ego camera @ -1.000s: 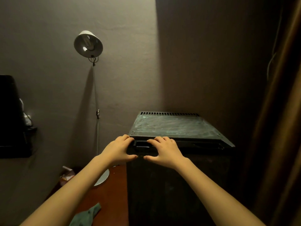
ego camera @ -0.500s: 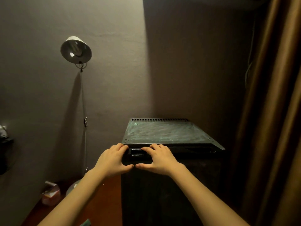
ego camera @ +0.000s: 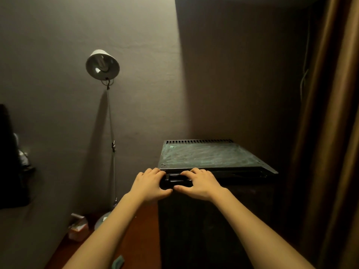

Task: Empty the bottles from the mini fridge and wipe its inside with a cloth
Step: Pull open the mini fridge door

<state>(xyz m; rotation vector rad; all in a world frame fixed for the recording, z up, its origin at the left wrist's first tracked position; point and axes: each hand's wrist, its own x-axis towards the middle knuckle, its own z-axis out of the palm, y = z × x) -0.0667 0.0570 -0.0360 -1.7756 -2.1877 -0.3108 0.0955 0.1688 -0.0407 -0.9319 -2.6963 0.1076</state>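
Note:
A black mini fridge (ego camera: pixel 209 158) stands against the wall, its door shut, so no bottles show. My left hand (ego camera: pixel 148 185) and my right hand (ego camera: pixel 200 184) both grip the top front edge of the door at its recessed handle (ego camera: pixel 175 178), fingers curled over the edge, thumbs below and nearly touching. A corner of a green cloth (ego camera: pixel 118 262) lies on the wooden surface at the bottom edge of view, between my forearms.
A white lamp (ego camera: pixel 102 64) on a thin pole stands left of the fridge, its base on the reddish wooden surface (ego camera: pixel 141 239). A small carton (ego camera: pixel 77 228) lies near the wall. A brown curtain (ego camera: pixel 330 133) hangs at the right. A dark object (ego camera: pixel 9 158) is at far left.
The view has shifted back to the left, bringing the dark object and the cloth corner into sight. Both hands stay on the fridge door's top edge.

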